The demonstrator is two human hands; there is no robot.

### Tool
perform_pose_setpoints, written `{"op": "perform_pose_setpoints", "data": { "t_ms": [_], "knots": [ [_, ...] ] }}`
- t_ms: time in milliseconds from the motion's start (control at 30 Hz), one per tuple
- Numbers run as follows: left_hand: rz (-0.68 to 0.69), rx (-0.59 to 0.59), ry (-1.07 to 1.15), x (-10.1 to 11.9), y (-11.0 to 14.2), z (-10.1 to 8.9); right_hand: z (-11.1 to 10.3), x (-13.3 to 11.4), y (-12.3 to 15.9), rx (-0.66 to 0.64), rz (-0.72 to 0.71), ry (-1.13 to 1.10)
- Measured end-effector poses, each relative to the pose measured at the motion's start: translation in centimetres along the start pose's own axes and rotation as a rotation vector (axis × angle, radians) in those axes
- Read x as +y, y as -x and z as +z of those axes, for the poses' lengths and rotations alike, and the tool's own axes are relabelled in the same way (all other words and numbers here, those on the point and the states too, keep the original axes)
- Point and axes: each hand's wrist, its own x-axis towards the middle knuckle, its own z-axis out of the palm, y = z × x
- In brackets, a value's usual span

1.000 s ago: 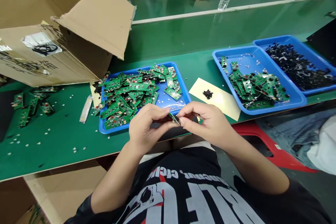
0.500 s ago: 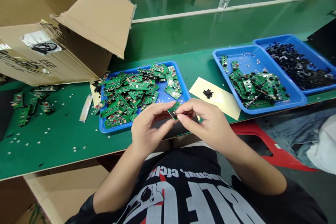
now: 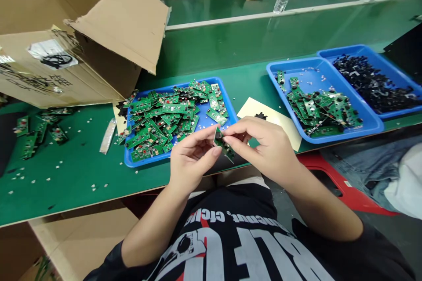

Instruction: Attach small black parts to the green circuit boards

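My left hand (image 3: 193, 160) and my right hand (image 3: 263, 149) meet at the near edge of the green bench, both pinching one small green circuit board (image 3: 223, 144) that stands tilted on edge between the fingertips. Just beyond them lies a blue tray (image 3: 227, 109) heaped with several bare green boards. A tan card (image 3: 283, 125) with a small black part (image 3: 261, 116) on it lies behind my right hand.
To the right, a blue tray (image 3: 372, 125) holds boards with black parts, and another blue tray (image 3: 412, 90) holds loose black parts. An open cardboard box (image 3: 82, 39) lies at the back left, with several boards (image 3: 36, 129) and small white bits on the mat. A red stool (image 3: 329, 175) stands below.
The board has been turned from lying nearly flat between my fingers to standing on edge, and both hands have risen slightly toward the tray, covering part of the tan card.
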Motion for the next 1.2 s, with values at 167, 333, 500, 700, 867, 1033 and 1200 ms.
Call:
{"op": "perform_pose_setpoints", "data": {
  "t_ms": [167,333,500,700,867,1033,1200],
  "knots": [
    [-0.133,0.027,0.048,-0.5,0.2,-0.1,0.7,0.2,0.0,0.072,-0.071,0.091],
    [-0.171,0.041,0.041,-0.4,0.2,0.1,1.1,0.2,-0.2,0.12,-0.141,0.282],
    [-0.113,0.071,-0.054,-0.8,0.1,0.3,1.5,0.0,-0.2,0.139,-0.082,0.33],
    [-0.041,0.183,-0.039,-1.2,0.1,1.1,2.5,0.0,0.2,0.194,-0.025,0.233],
    [-0.052,0.216,0.013,-1.3,0.1,1.6,2.9,-0.1,0.4,0.212,0.011,0.163],
    [-0.012,0.228,-0.051,-1.8,0.3,1.7,3.0,-0.2,0.3,0.206,0.031,0.13],
    [0.014,0.222,-0.117,-1.8,0.4,1.4,2.9,-0.1,0.2,0.198,0.054,0.121]
  ]
}}
